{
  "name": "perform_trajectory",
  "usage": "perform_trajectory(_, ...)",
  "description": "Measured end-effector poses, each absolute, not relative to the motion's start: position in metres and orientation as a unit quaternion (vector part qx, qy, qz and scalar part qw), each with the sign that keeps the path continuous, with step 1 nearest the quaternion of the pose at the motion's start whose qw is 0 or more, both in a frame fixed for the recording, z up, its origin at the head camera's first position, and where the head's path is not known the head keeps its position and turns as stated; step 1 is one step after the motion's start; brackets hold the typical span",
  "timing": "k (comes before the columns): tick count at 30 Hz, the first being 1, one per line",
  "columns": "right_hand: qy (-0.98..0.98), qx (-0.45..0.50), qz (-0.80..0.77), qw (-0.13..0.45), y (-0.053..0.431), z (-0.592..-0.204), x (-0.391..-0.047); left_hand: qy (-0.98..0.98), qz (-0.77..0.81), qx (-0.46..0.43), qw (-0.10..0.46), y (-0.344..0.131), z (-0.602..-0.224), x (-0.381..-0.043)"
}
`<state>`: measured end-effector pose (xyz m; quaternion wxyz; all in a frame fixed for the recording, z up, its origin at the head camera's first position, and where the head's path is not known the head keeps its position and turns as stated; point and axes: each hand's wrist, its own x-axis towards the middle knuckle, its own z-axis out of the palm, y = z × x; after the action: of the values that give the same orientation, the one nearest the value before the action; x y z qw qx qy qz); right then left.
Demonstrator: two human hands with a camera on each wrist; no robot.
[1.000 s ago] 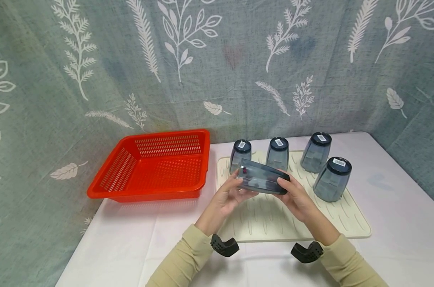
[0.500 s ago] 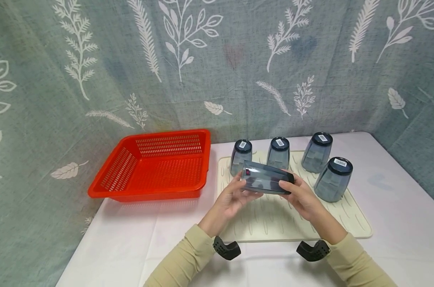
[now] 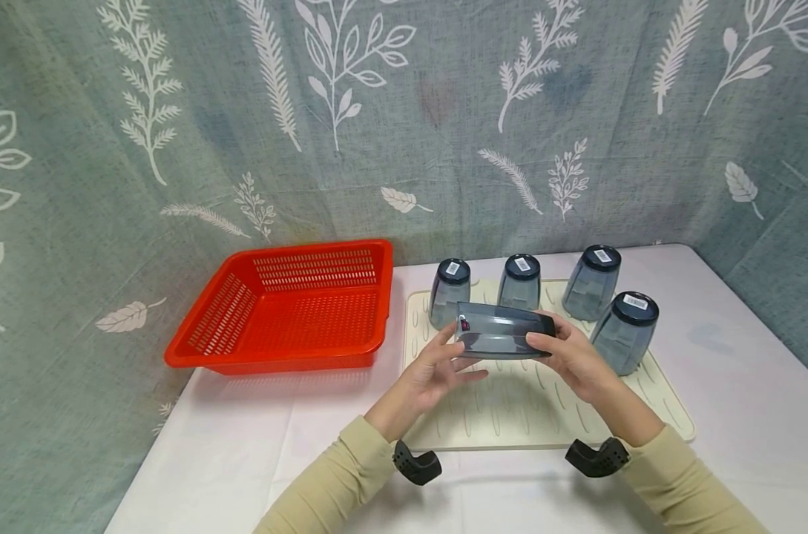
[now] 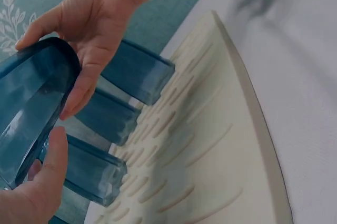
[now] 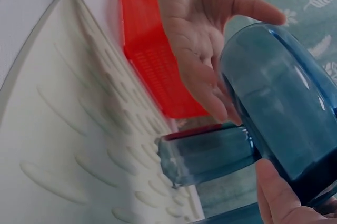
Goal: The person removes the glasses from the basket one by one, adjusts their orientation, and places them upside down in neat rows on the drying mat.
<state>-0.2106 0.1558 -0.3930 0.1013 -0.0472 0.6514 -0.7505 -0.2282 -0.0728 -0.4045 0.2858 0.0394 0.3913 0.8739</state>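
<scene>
A blue-grey tinted drinking glass (image 3: 500, 332) lies sideways in the air over a cream ridged mat (image 3: 497, 426), with a small red mark near its mouth. My right hand (image 3: 580, 367) grips its thick dark base, thumb on the near side. At the mouth end, my left hand (image 3: 433, 374) holds the rim between thumb and forefinger, the lower fingers spread away from the glass. Several similar glasses stand upside down on the mat with labels on their bases: a left one (image 3: 449, 297), a middle one (image 3: 520, 285), a back right one (image 3: 592, 285) and a front right one (image 3: 625, 337).
A red plastic basket (image 3: 277, 363) with slotted sides stands to the left of the mat. A white cloth (image 3: 310, 445) covers the table. Behind hangs a green curtain (image 3: 444, 148) with white leaf prints. Each wrist wears a black device.
Both hands have shifted the glass slightly to the right and turned it nearly level. The left hand's lower fingers have come away from under it. The standing glasses and basket stay put.
</scene>
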Motion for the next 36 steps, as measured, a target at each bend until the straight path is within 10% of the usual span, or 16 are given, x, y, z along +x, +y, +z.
perform_trajectory(36, 0.751, -0.059, -0.650, 0.095, 0.181, -0.362, -0.217, 0.561, 0.791, 0.078, 0.233, -0.112, -0.387, -0.236)
